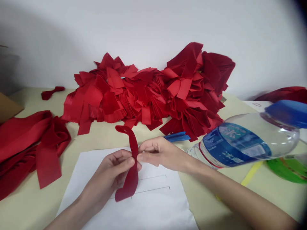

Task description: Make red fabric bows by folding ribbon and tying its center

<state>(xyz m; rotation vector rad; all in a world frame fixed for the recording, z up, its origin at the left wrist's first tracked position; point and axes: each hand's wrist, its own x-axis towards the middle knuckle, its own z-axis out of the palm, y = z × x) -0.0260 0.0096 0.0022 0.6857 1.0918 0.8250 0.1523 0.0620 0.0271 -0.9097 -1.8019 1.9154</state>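
A dark red velvet ribbon (129, 179) stands on edge between my hands, looped at its top end and narrowed at the middle. My left hand (114, 169) is closed on it, thumb on the near side and the fingers partly hidden behind. From the right, the thumb and forefinger of my right hand (163, 154) pinch the ribbon's narrow middle. Below both hands lies a white paper sheet (165, 210) with ruled black lines drawn on it.
Behind the paper, a big heap of red ribbon pieces (144, 92) lies against the wall. More red ribbon (48, 153) is at left, with a small red bow (52, 92) beyond. At right are a blue-handled tool (177, 136), a large plastic bottle (240, 140) and a green roll (286, 169).
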